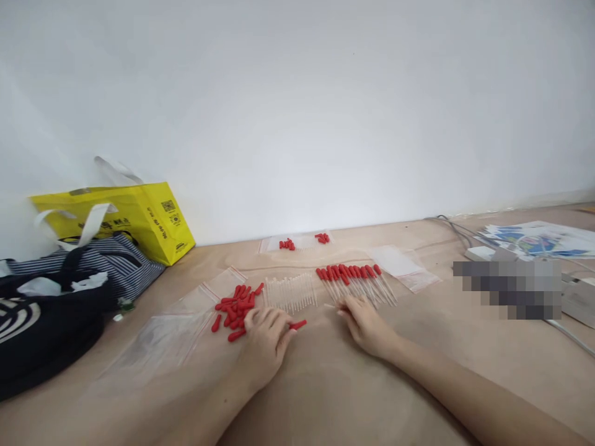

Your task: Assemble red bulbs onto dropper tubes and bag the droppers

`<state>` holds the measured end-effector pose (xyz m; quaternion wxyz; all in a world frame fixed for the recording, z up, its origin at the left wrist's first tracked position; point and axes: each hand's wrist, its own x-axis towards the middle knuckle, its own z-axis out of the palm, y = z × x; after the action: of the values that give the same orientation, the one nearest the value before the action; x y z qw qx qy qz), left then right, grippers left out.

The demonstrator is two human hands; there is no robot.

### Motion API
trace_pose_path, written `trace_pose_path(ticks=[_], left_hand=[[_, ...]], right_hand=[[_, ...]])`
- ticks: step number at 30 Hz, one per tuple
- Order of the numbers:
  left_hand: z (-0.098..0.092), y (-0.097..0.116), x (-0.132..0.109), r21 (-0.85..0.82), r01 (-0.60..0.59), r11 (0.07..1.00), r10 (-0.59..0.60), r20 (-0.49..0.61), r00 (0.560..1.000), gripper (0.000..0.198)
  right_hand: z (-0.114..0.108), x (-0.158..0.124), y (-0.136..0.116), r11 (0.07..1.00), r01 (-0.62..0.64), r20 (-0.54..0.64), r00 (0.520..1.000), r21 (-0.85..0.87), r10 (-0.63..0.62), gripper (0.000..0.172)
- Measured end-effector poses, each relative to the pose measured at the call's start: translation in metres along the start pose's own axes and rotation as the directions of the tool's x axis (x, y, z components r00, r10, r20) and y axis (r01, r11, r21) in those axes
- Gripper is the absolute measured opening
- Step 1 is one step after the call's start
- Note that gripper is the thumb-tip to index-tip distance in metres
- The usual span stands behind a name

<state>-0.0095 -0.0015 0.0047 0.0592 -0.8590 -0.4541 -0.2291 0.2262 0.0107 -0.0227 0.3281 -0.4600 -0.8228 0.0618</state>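
Observation:
My left hand is closed, pinching a red rubber dropper bulb between thumb and fingers. Just behind it lies a loose pile of red bulbs. My right hand is closed on a thin glass dropper tube, whose end pokes out to the left of the fingers. Beyond the right hand, several assembled droppers lie side by side, red bulbs pointing toward the wall. A row of bare glass tubes rests between the bulb pile and the assembled droppers.
Clear zip bags lie at left, another bag at right. Near the wall sits a bag with more bulbs and tubes. A yellow bag and dark cloth bag stand at left; papers and cables lie at right.

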Motion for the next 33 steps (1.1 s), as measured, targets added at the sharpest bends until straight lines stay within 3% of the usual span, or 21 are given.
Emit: trace_pose_path(ticks=[5, 15, 25, 33], left_hand=[[0.008, 0.007, -0.001, -0.128, 0.011, 0.992, 0.002, 0.1, 0.995, 0.011], [0.012, 0.018, 0.007, -0.191, 0.029, 0.981, -0.03, -0.002, 1.0, 0.013], [0.011, 0.021, 0.006, -0.218, 0.066, 0.974, -0.066, 0.008, 0.998, 0.013], [0.011, 0.023, 0.006, -0.298, 0.069, 0.952, -0.054, 0.059, 0.997, 0.016]], right_hand=[[-0.006, -0.016, -0.009, 0.992, 0.115, 0.084, 0.989, 0.044, -0.119, 0.025], [0.008, -0.011, -0.024, 0.997, 0.07, 0.012, 0.997, 0.021, -0.07, 0.022], [0.006, -0.011, -0.029, 0.993, 0.071, 0.009, 0.997, 0.097, -0.073, 0.019], [0.008, -0.012, -0.032, 0.983, 0.153, 0.021, 0.988, 0.097, -0.156, 0.022]])
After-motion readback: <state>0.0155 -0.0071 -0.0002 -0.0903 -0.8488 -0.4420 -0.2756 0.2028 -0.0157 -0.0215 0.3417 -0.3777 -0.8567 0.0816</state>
